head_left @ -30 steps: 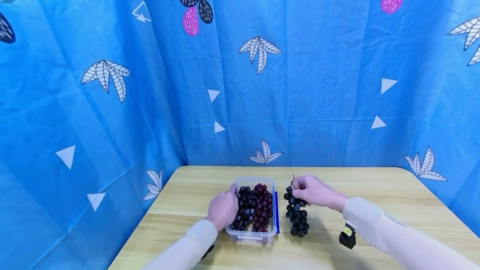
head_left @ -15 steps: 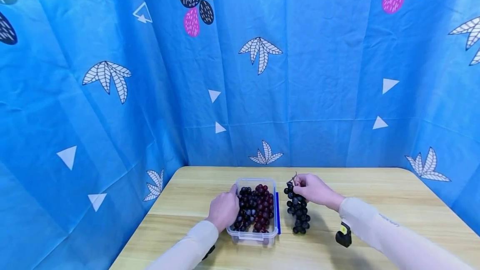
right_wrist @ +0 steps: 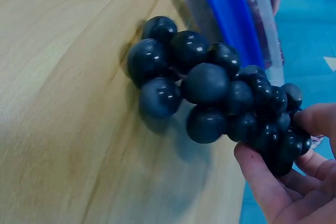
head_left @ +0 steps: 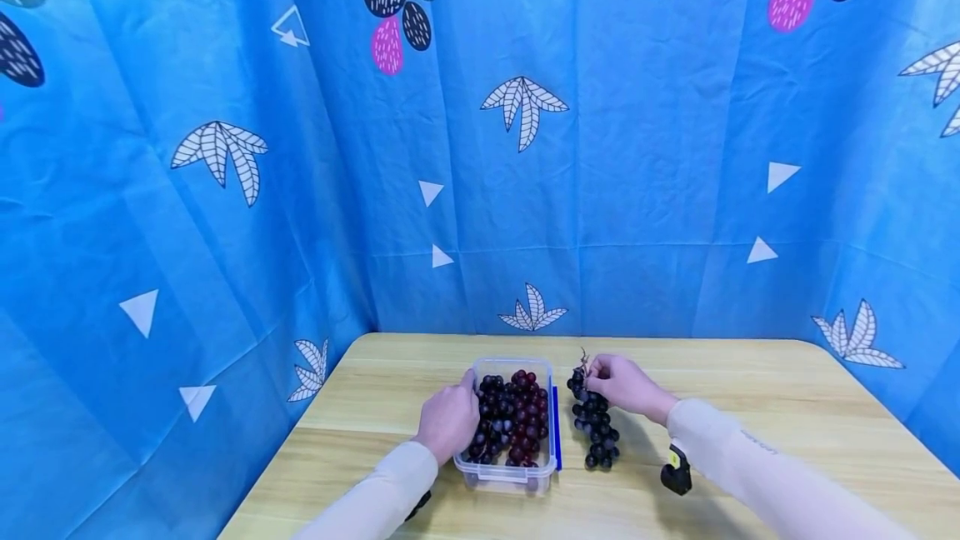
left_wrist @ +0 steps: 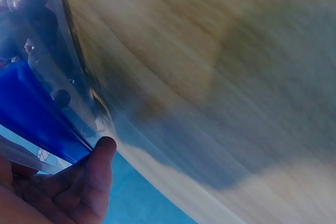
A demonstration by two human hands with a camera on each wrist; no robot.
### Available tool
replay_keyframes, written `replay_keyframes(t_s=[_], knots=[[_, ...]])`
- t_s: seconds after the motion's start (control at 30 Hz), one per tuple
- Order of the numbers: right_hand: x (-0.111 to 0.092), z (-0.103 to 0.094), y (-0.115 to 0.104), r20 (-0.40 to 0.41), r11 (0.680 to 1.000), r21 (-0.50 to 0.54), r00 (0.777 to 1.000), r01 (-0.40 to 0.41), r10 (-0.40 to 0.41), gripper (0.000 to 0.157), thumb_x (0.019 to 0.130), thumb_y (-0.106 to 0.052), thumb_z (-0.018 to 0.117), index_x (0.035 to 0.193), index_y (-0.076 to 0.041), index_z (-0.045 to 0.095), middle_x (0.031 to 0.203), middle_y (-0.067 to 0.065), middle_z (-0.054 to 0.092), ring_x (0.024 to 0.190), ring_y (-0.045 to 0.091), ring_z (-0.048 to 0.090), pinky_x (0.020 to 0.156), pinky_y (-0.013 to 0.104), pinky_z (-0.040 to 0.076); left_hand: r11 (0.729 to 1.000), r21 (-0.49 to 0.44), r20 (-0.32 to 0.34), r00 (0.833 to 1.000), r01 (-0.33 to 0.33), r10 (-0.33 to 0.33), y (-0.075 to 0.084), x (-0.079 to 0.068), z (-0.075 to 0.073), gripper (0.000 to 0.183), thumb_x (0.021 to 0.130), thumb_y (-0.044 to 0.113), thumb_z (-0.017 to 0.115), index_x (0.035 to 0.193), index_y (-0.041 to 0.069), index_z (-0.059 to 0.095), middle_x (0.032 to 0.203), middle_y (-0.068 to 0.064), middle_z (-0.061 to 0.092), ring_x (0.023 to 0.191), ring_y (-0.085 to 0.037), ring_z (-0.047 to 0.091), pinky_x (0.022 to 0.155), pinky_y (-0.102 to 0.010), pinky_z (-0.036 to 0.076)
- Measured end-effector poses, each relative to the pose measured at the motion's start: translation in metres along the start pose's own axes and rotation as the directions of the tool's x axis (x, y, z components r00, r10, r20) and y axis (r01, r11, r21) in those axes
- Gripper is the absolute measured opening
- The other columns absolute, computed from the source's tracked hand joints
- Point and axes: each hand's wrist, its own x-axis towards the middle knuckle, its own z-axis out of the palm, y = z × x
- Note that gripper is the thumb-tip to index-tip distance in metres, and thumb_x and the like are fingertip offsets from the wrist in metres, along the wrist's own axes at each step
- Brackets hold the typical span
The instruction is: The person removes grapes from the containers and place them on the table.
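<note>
A clear plastic food container (head_left: pixel 504 472) stands on the table with dark grapes (head_left: pixel 491 411) on its left and red grapes (head_left: pixel 529 415) on its right. My left hand (head_left: pixel 448 419) grips the container's left rim near the far corner; in the left wrist view a blue latch flap (left_wrist: pixel 37 114) hangs beside the fingers. Right of the container, my right hand (head_left: pixel 628 386) pinches the upper, stem end of a black grape bunch (head_left: pixel 596 425). The right wrist view has thumb and fingers around the top grapes of that bunch (right_wrist: pixel 205 85); its lower end reaches close to the tabletop.
Another blue latch flap (head_left: pixel 557 427) sticks out along the container's right side, between it and the bunch. The wooden table (head_left: pixel 750 373) ends at a blue patterned curtain (head_left: pixel 637 190) behind. A small black device (head_left: pixel 677 473) hangs at the right wrist.
My right forearm has shifted slightly left. The bunch rose a little, then came slightly down again, still in the right hand. My left hand stays on the container rim.
</note>
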Motion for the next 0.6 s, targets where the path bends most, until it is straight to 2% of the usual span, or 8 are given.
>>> replay_keyframes(t_s=[0.17,0.33,0.47,0.6], knots=[[0.000,0.007,0.006,0.028,1.000,-0.005,0.999,-0.023,0.023,0.012,0.087,-0.017,0.062,0.090,-0.006,0.058,0.083,0.005,0.059,0.064,0.018,0.057,0.058,0.036,0.051,1.000,0.003,0.004,1.000,0.007,-0.007,-0.001,0.000,0.001,0.047,0.096,0.022,0.039,0.140,0.009,0.038,0.051,0.004,0.042,0.038,-0.011,0.039,0.036,-0.028,0.034],[-0.004,0.010,0.008,0.065,0.998,-0.017,0.996,-0.056,0.057,0.027,0.086,-0.019,0.063,0.109,-0.004,0.059,0.087,0.007,0.061,0.064,0.017,0.058,0.060,0.035,0.050,1.000,-0.001,0.005,1.000,0.010,-0.010,-0.001,0.000,0.002,0.047,0.096,0.022,0.039,0.141,0.009,0.038,0.050,0.003,0.043,0.037,-0.011,0.039,0.036,-0.028,0.033],[-0.010,0.011,0.005,0.050,0.996,-0.064,0.996,-0.067,0.071,0.045,0.086,-0.023,0.064,0.125,-0.006,0.051,0.096,0.011,0.061,0.060,0.018,0.057,0.058,0.032,0.048,1.000,-0.001,0.006,1.000,0.010,-0.010,-0.002,0.000,0.001,0.047,0.096,0.023,0.039,0.141,0.009,0.038,0.049,0.003,0.043,0.036,-0.011,0.038,0.035,-0.028,0.033],[-0.020,0.011,0.003,0.016,0.988,-0.125,0.996,-0.090,0.093,0.055,0.087,-0.030,0.062,0.135,-0.012,0.042,0.107,0.014,0.058,0.050,0.023,0.056,0.050,0.034,0.048,1.000,0.000,-0.006,1.000,0.000,0.000,-0.002,-0.001,0.002,0.046,0.096,0.022,0.039,0.140,0.009,0.039,0.049,0.003,0.042,0.037,-0.011,0.038,0.036,-0.028,0.033]])
